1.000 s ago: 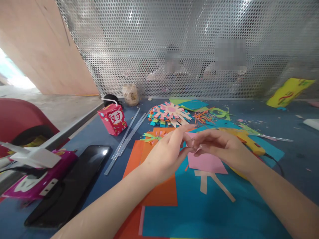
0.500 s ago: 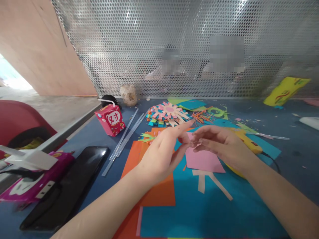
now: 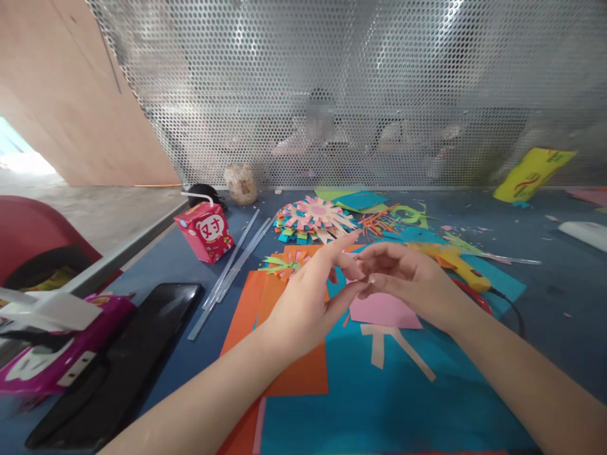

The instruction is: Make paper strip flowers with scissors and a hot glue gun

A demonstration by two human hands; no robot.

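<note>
My left hand [image 3: 308, 291] and my right hand [image 3: 420, 284] meet at the fingertips above a pink paper sheet [image 3: 384, 311]. Both pinch closed; whatever is between the fingers is hidden or too small to name. Under the pink sheet lies blue paper [image 3: 389, 411], with orange paper [image 3: 303, 370] at its left. Cream paper strips [image 3: 378, 347] rest on the blue just below the pink piece. Beyond the hands sits a stack of fringed paper flowers [image 3: 315, 215]. A small orange and green fringed flower [image 3: 284, 262] lies beside my left hand.
Right of my right hand lies a yellow glue gun [image 3: 467, 268] with a red handle-like piece [image 3: 474, 296] beneath. Clear glue sticks [image 3: 241, 262], a red drink carton [image 3: 206, 234] and a black phone [image 3: 118, 360] are at left. A perforated metal panel [image 3: 265, 76] closes the back.
The view has shifted slightly, so table items appear a little further left. My right fingers have curled closer to my left fingertips. More of the red piece under the glue gun shows.
</note>
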